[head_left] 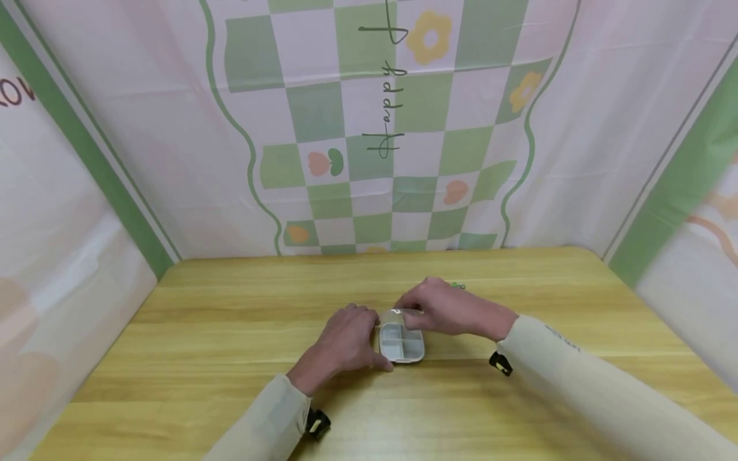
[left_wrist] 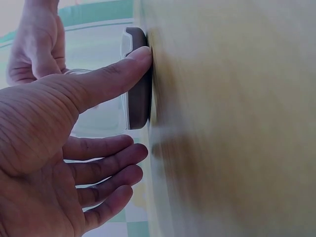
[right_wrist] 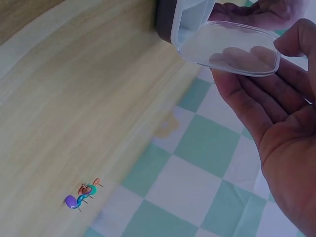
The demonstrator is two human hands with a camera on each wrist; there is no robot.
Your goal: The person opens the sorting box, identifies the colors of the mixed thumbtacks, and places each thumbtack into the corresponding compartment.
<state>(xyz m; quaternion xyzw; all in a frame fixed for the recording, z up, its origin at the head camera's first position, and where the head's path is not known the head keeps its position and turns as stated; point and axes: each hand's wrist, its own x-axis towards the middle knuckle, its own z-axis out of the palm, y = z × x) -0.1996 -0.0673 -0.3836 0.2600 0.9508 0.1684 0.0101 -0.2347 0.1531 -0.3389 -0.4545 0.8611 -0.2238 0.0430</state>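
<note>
A small white pill box (head_left: 402, 349) with divided compartments and a dark outer side (left_wrist: 138, 106) lies on the table, its lid raised. My left hand (head_left: 347, 342) holds the box from its left, the thumb against its side in the left wrist view and the other fingers gently bent at the far end. With my right hand (head_left: 441, 308) I pinch the clear lid (right_wrist: 237, 47) at its free edge, thumb on one face and fingers behind it. The lid stands tilted up at the box's far edge. The compartments in sight appear to hold nothing.
Several small colourful pins (right_wrist: 84, 193) lie together on the wooden table (head_left: 230, 307), beyond my right hand in the head view. A checked, flower-printed curtain (head_left: 369, 128) hangs behind the table's far edge, with more cloth on both sides.
</note>
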